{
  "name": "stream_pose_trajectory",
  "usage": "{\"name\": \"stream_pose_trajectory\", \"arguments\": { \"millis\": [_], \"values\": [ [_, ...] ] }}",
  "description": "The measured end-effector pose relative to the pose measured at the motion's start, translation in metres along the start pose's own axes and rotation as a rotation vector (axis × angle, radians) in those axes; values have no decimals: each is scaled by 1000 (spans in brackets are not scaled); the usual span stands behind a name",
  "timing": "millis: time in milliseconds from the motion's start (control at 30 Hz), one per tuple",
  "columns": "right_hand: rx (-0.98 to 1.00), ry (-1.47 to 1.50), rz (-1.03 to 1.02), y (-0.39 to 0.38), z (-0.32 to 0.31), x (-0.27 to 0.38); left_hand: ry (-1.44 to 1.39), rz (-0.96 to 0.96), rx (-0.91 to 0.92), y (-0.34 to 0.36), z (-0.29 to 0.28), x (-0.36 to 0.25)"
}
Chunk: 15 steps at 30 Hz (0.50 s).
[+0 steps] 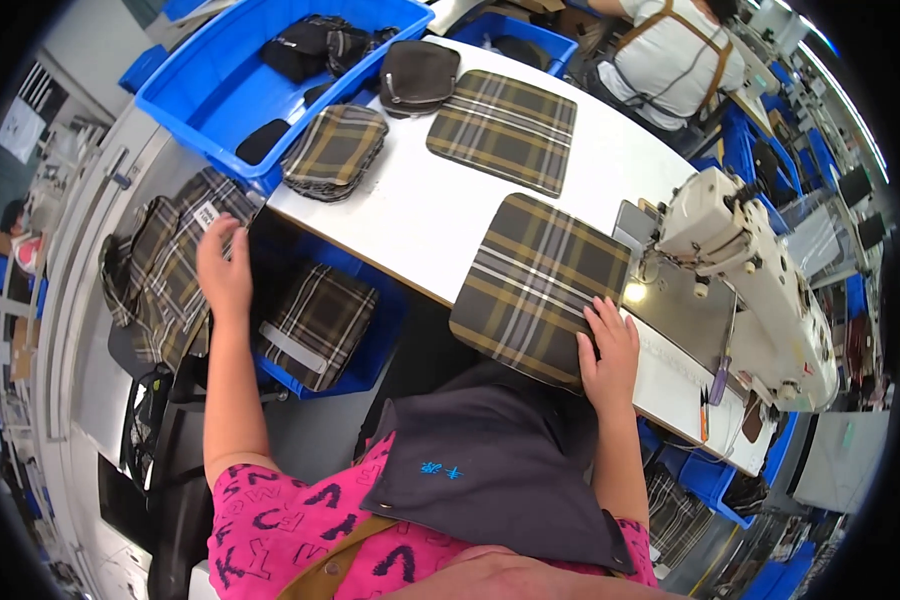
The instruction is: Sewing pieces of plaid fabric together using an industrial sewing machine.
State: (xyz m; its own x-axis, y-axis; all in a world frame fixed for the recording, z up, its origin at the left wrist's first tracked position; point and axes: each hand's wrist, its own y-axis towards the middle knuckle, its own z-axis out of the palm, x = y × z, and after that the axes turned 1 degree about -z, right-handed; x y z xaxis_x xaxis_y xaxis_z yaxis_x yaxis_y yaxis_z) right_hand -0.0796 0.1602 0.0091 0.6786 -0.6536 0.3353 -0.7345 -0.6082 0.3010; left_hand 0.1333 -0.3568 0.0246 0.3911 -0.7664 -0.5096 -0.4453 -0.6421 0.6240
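Note:
My left hand [225, 260] reaches over a rumpled pile of plaid fabric [155, 280] with a white label, its fingers loosely curled and apart; whether they touch the cloth I cannot tell. My right hand [607, 355] lies open, fingers resting on the right side of a square olive, black and white plaid panel [520, 275] at the white table's [390, 225] front edge. A similar panel [500, 130] lies farther back, beside a stack of smaller plaid pieces [332, 150] and a dark pouch [418, 78]. A blue bin [315, 335] below holds folded plaid fabric.
A white sewing machine [745, 275] stands on the right, with scissors [723, 355] and small tools [707, 415] beside it. A large blue bin [195, 95] with dark pieces sits at the back left. Another person [660, 60] sits beyond the table among more bins.

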Motion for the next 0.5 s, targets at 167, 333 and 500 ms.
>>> {"name": "stream_pose_trajectory", "arguments": {
  "millis": [167, 333, 500],
  "values": [
    [-10, -28, -14, 2, 3, 3, 210, -282, 160, -3, -12, 102],
    [1, -49, -11, 3, 5, 2, 82, -473, 366, 8, -10, 97],
    [27, -56, -18, 7, 11, 3, -128, -435, 326, 0, -23, 130]
  ]
}}
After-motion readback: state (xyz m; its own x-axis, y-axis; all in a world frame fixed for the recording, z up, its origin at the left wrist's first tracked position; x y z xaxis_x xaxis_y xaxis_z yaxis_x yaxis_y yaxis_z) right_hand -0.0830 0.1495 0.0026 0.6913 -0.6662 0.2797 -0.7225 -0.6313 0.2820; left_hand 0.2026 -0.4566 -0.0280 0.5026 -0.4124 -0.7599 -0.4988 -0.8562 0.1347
